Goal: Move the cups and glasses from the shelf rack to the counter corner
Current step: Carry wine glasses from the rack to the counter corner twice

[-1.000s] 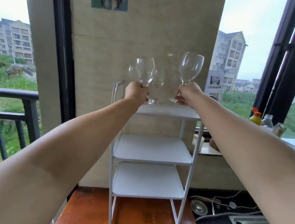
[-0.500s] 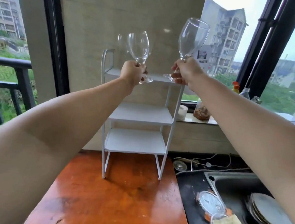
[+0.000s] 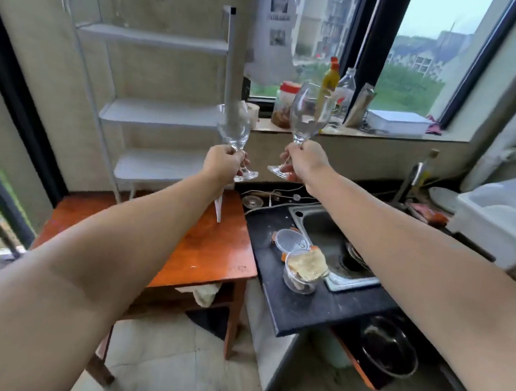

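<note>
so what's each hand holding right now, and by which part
Each holds a wine glass by its stem: left hand, left glass; right hand, right glass.

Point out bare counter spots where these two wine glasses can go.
Black counter is bare in front of the sink, below the plastic containers. The back strip by the cables is crowded; so is the windowsill.

- Back strip of black stone counter (image 3: 309, 306) behind steel sink (image 3: 319, 228): white cables (image 3: 277, 197) and small round metal lid (image 3: 251, 201) lie there.
- Front counter: clear plastic tubs (image 3: 298, 267) beside sink.
- Windowsill (image 3: 380, 134) crowded: yellow bottle (image 3: 328, 86), red-lidded jar (image 3: 285, 104).
- White metal shelf rack (image 3: 160, 115) stands left on orange wooden table (image 3: 214, 254); table front bare.
</note>
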Demonstrator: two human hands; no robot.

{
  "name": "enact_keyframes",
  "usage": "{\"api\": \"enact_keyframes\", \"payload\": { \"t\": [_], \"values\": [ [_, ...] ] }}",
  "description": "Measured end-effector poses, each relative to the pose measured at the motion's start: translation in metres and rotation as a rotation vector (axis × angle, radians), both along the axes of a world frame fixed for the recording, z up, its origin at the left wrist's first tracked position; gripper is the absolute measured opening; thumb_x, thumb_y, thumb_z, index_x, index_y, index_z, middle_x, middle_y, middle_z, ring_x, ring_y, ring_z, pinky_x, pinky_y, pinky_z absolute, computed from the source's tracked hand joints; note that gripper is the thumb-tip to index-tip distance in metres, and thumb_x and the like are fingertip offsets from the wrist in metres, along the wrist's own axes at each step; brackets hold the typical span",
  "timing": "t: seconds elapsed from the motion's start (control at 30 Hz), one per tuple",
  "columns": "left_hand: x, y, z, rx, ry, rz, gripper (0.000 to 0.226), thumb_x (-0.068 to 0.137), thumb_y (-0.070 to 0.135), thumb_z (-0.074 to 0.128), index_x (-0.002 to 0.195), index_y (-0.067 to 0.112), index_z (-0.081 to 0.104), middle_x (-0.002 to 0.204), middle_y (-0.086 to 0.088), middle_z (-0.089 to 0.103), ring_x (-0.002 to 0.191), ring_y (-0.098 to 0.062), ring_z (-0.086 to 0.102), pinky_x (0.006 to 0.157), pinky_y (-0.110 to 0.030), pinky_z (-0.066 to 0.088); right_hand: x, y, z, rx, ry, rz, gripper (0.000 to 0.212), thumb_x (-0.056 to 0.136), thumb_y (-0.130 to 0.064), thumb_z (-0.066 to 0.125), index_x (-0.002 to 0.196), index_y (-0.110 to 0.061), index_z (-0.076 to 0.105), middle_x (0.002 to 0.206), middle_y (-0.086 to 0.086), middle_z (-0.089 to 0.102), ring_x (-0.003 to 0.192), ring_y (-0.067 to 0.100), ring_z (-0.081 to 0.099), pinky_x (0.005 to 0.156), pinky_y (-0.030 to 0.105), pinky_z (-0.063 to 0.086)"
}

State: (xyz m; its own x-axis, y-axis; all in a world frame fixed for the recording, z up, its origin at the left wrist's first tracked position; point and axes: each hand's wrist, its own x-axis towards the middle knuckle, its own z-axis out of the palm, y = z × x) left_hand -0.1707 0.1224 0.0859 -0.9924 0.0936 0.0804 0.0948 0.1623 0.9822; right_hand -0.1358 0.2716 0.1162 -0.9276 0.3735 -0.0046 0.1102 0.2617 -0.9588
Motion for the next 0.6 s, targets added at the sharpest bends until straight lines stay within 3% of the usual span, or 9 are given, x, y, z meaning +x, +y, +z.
{"api": "enact_keyframes", "payload": {
  "t": [0.1, 0.2, 0.27, 0.37, 0.47, 0.57, 0.6],
  "values": [
    [0.018, 0.024, -0.033, -0.060, -0.062, -0.062, 0.033, 0.097, 0.009, 0.048, 0.066, 0.016, 0.054, 0.069, 0.000, 0.058, 0.027, 0.003, 0.046, 0.031, -0.009, 0.034, 0.033, 0.023, -0.034, -0.057, -0.060, -0.092, 0.019, 0.100, -0.012, 0.036, 0.089, -0.009, 0.052, 0.073, 0.001, 0.053, 0.047, 0.010, 0.051, 0.029, 0.012, 0.037],
    [0.030, 0.049, -0.061, -0.158, -0.107, -0.139, 0.031, 0.096, 0.011, 0.050, 0.065, 0.017, 0.054, 0.069, -0.001, 0.058, 0.035, -0.002, 0.050, 0.030, -0.010, 0.032, 0.067, 0.047, -0.066, -0.086, -0.101, -0.199, 0.019, 0.099, -0.012, 0.036, 0.087, -0.009, 0.051, 0.068, 0.001, 0.051, 0.038, 0.006, 0.050, 0.029, 0.012, 0.035],
    [0.035, 0.069, -0.077, -0.186, -0.135, -0.207, 0.031, 0.095, 0.010, 0.051, 0.064, 0.016, 0.054, 0.071, -0.003, 0.059, 0.038, -0.004, 0.051, 0.031, -0.011, 0.034, 0.090, 0.062, -0.082, -0.083, -0.134, -0.267, 0.021, 0.099, -0.012, 0.036, 0.083, -0.010, 0.051, 0.068, 0.001, 0.052, 0.042, 0.009, 0.051, 0.031, 0.014, 0.036],
    [0.050, 0.101, -0.096, -0.250, -0.146, -0.316, 0.032, 0.093, 0.011, 0.052, 0.062, 0.015, 0.056, 0.066, -0.007, 0.057, 0.027, 0.002, 0.047, 0.039, -0.018, 0.039, 0.127, 0.083, -0.106, -0.087, -0.191, -0.376, 0.017, 0.100, -0.014, 0.036, 0.094, -0.007, 0.050, 0.069, 0.002, 0.053, 0.048, 0.013, 0.051, 0.030, 0.013, 0.037],
    [0.074, 0.132, -0.114, -0.326, -0.200, -0.463, 0.026, 0.092, 0.013, 0.052, 0.067, 0.010, 0.058, 0.063, -0.004, 0.056, 0.036, -0.002, 0.051, 0.036, -0.015, 0.037, 0.167, 0.100, -0.127, -0.127, -0.241, -0.500, 0.018, 0.100, -0.015, 0.036, 0.093, -0.007, 0.051, 0.070, 0.002, 0.052, 0.048, 0.013, 0.051, 0.028, 0.011, 0.036],
    [0.105, 0.159, -0.136, -0.380, -0.226, -0.605, 0.026, 0.088, 0.021, 0.057, 0.063, 0.014, 0.060, 0.074, -0.008, 0.068, 0.047, -0.011, 0.056, 0.048, -0.019, 0.042, 0.212, 0.112, -0.147, -0.206, -0.280, -0.641, 0.021, 0.101, -0.015, 0.035, 0.084, -0.011, 0.047, 0.070, 0.002, 0.050, 0.046, 0.014, 0.050, 0.027, 0.010, 0.034],
    [0.117, 0.166, -0.140, -0.396, -0.223, -0.648, 0.027, 0.089, 0.020, 0.056, 0.063, 0.014, 0.060, 0.073, -0.009, 0.067, 0.044, -0.007, 0.056, 0.045, -0.018, 0.042, 0.226, 0.115, -0.154, -0.255, -0.287, -0.691, 0.024, 0.101, -0.014, 0.035, 0.080, -0.013, 0.045, 0.070, 0.002, 0.049, 0.041, 0.013, 0.050, 0.027, 0.010, 0.032]
  ]
}}
